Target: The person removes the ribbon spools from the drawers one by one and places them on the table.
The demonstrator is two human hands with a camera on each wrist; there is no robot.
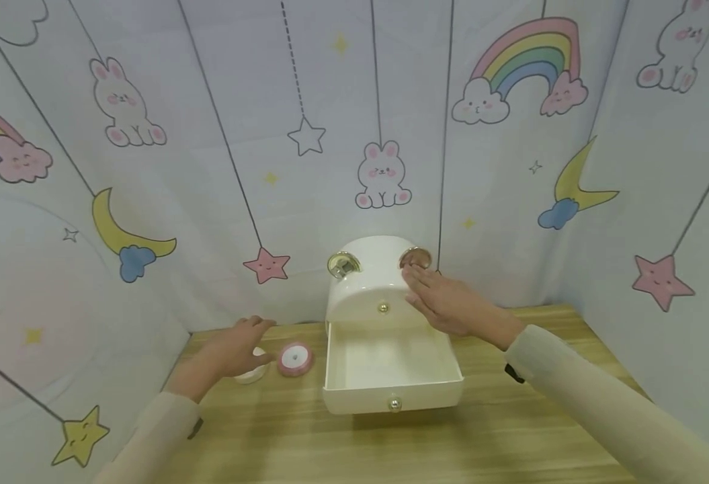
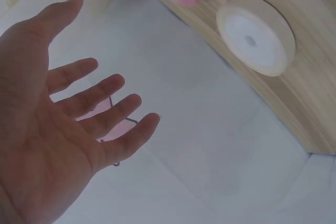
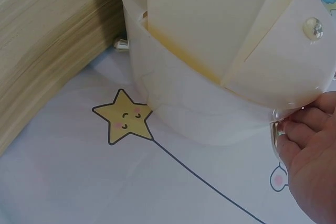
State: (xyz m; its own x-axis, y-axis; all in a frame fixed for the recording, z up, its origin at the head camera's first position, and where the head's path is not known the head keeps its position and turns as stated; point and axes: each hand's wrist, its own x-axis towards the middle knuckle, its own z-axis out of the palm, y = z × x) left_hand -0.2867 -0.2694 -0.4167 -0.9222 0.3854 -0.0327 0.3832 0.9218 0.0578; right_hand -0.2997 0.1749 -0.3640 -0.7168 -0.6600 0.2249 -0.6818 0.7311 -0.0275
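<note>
Drawer (image 1: 363, 401) of the white box (image 1: 380, 265) pulled out, opening judged complete; 2 rolls, the pink roll (image 1: 296, 358) and cream roll (image 2: 254, 38), lie outside it, unstowed, on the tabletop (image 1: 511, 423). Left hand (image 1: 233, 346) loosely spread, holding nothing; right hand (image 1: 451, 306) nearly straight, fingertips at a gold ear (image 1: 419, 256), grasping nothing.

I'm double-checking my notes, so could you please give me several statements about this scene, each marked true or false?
1. The drawer is pulled out of the white box. True.
2. The left hand grips the pink roll. False: the left hand holds nothing.
3. In the head view, the pink roll lies between the cream roll and the white box. True.
4. The right hand is inside the drawer. False: the right hand is at the gold-rimmed ear.
5. The white box stands on a wooden table. True.
</note>
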